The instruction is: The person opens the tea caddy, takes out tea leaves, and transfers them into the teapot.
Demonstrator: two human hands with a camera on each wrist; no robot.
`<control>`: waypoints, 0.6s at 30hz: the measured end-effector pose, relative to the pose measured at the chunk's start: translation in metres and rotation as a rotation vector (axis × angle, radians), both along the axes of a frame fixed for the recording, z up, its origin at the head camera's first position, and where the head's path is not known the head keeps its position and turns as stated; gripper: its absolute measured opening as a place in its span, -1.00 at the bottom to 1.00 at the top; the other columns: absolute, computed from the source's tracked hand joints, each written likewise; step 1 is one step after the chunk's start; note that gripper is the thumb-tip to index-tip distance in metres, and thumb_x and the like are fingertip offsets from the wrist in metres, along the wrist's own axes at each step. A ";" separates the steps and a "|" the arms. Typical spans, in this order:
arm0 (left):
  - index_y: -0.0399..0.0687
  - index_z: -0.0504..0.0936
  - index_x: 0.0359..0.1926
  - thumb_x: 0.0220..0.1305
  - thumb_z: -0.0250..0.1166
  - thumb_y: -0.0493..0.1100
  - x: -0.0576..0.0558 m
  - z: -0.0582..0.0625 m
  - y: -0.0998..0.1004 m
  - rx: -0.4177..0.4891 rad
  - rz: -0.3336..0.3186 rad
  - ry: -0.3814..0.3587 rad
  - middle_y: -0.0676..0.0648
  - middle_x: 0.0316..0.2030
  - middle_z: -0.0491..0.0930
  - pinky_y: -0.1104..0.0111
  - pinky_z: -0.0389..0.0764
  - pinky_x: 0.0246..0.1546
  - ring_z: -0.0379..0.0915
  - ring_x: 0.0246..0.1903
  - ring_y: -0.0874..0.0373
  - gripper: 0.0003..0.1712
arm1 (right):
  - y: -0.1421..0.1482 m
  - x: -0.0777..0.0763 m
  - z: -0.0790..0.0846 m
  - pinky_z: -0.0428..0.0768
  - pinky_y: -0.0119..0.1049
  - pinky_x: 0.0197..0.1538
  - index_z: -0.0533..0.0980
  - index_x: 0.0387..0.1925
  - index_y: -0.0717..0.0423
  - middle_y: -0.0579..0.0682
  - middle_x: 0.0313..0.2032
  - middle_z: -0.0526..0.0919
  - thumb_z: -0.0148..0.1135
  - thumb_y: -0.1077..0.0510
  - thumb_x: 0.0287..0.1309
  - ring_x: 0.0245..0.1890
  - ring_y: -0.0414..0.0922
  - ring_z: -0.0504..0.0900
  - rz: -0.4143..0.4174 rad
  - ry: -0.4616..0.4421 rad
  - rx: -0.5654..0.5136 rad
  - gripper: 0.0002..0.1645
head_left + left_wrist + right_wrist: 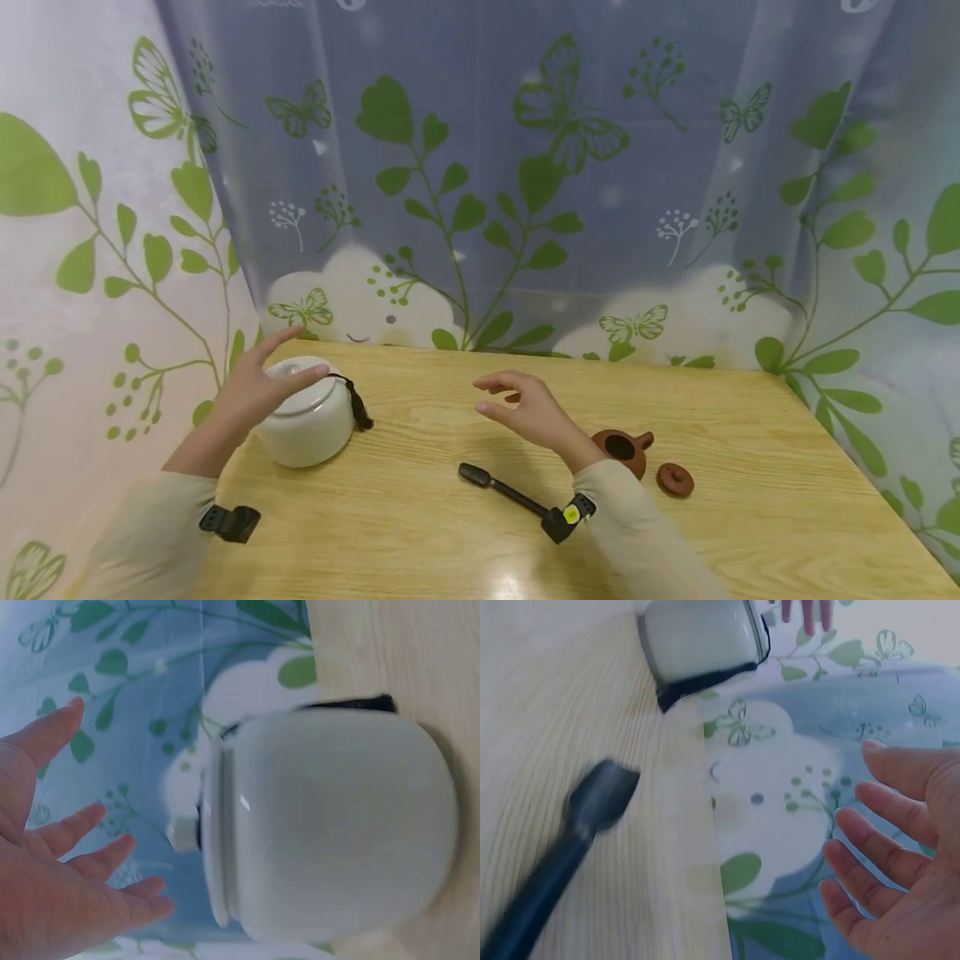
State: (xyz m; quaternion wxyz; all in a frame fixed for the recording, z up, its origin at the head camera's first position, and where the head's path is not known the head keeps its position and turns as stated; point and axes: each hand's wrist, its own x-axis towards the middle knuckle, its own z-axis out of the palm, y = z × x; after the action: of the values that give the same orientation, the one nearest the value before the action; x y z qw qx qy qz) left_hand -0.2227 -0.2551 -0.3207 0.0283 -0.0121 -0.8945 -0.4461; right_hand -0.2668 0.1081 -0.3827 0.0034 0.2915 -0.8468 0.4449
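A white lidded jar (307, 437) with a black tassel (361, 410) stands at the left of the table. Above its lid, my left hand (251, 392) hovers with thumb and fingers spread. The left wrist view shows a gap between that hand and the lid knob (184, 834). My right hand (528, 412) is in the air over the middle of the table, holding nothing, fingers relaxed and slightly bent. Below it lies a black scoop-like tool (517, 497) with a long handle; its near end is hidden by the wrist camera.
Partly behind my right wrist is a brown teapot (636, 461), its top uncovered. Its small round lid (675, 481) lies to the right on the wooden table (420, 533). A curtain printed with leaves and butterflies (480, 208) hangs along the back edge and sides.
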 end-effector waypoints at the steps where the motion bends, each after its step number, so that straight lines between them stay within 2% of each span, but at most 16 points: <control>1: 0.08 -0.06 0.52 0.16 0.31 0.26 0.002 -0.002 -0.004 -0.003 0.005 -0.004 -0.30 0.49 -0.25 -0.40 0.04 0.18 -0.31 0.40 -0.44 0.08 | -0.005 0.000 0.001 0.52 -0.03 0.07 0.53 0.14 0.06 0.01 0.11 0.57 0.26 0.06 0.24 0.09 0.05 0.51 0.009 0.002 -0.003 -0.55; 11: 0.01 -0.22 0.53 0.20 0.29 0.24 0.016 -0.032 -0.041 -0.030 0.049 -0.052 -0.39 0.46 -0.33 -0.43 0.04 0.14 -0.36 0.37 -0.50 0.14 | -0.054 0.000 0.016 0.51 -0.09 0.09 0.53 0.14 -0.01 -0.02 0.09 0.58 0.25 0.03 0.25 0.10 -0.01 0.51 0.065 -0.018 0.003 -0.57; 18: -0.02 -0.29 0.52 0.19 0.31 0.21 0.018 -0.056 -0.051 -0.018 0.053 -0.100 -0.45 0.44 -0.33 -0.39 0.07 0.16 -0.31 0.35 -0.54 0.19 | -0.090 0.002 0.026 0.53 -0.18 0.07 0.54 0.12 -0.03 -0.11 0.09 0.59 0.27 0.02 0.24 0.07 -0.13 0.51 0.080 0.005 0.046 -0.58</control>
State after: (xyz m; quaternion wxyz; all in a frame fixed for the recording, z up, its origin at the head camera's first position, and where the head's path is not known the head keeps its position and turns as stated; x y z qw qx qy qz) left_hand -0.2044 -0.3061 -0.3768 -0.0048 0.0338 -0.8988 -0.4369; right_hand -0.2646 0.0181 -0.3563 -0.0193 0.3262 -0.8445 0.4243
